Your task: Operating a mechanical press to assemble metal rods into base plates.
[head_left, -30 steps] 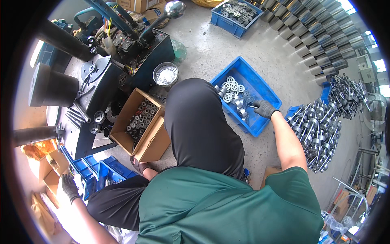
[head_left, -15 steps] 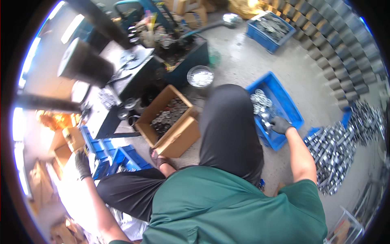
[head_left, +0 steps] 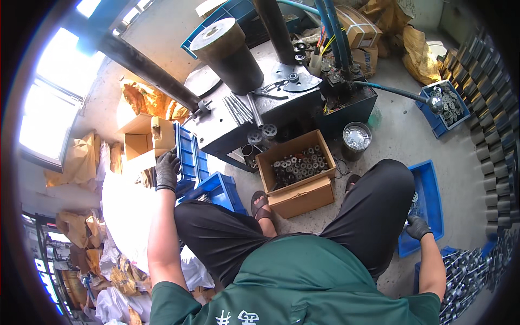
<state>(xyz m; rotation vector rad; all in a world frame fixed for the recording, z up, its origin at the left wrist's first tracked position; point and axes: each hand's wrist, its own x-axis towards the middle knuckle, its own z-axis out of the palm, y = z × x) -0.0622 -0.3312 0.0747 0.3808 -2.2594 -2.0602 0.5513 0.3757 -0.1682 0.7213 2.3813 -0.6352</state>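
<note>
Blue bin (head_left: 431, 189) beneath right hand (head_left: 418, 227); left hand (head_left: 167, 170) near open carton (head_left: 137, 146).

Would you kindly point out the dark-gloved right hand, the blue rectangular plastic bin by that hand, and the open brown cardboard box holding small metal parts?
Right hand (head_left: 418, 228), head view: back of the hand.
Blue bin (head_left: 428, 199), head view: bare inner floor.
Cardboard box (head_left: 302, 198), head view: side nearest the person.

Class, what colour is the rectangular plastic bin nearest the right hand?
The bin is blue, clearest in the head view.
</note>
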